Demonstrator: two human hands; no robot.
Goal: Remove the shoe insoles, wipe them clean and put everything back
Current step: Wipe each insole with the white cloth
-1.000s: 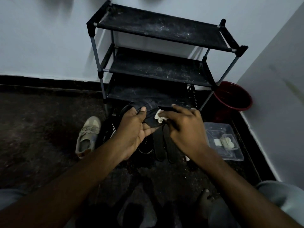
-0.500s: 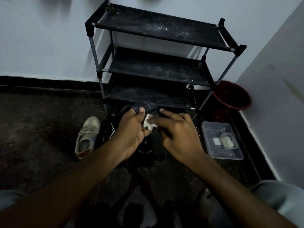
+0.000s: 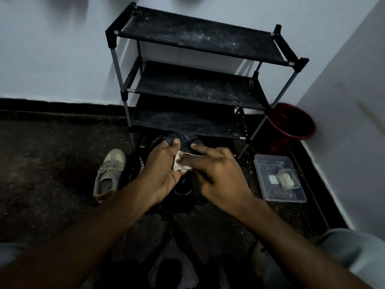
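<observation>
Both of your hands meet in the middle of the view. The fingers [image 3: 205, 149] of your right hand [image 3: 218, 176] lie long and nearly straight, close side by side, and they press a small crumpled white cloth [image 3: 180, 166] down flat. I cannot see that hand's thumb. The cloth sits on a dark flat shoe insole [image 3: 186, 140], right next to your left palm. Your left hand [image 3: 162, 170] grips that insole, with the thumb on top near the edge and the other fingers curled under it, out of sight. The insole is up off the floor, in front of the lowest shelf of the dusty black three-shelf shoe rack [image 3: 198, 88]. Just below your hands stands a black shoe with white stripes [image 3: 136, 168], and beside it is another black shoe with pale letters [image 3: 184, 190]. A long dark strip lies next to that one, but it is too dim to tell what it is. A beige lace-up sneaker [image 3: 109, 172] rests on the dark speckled floor [image 3: 52, 163], just left of the black shoes. On your right, a clear plastic box [image 3: 270, 159] sits on the floor with a few small pale bits inside. Behind it, in the corner by the rack's right legs, is a round red bucket [image 3: 291, 126]. Pale walls stand behind the rack and along your right side. Your knees in grey trousers [image 3: 354, 257] show at the bottom corners.
</observation>
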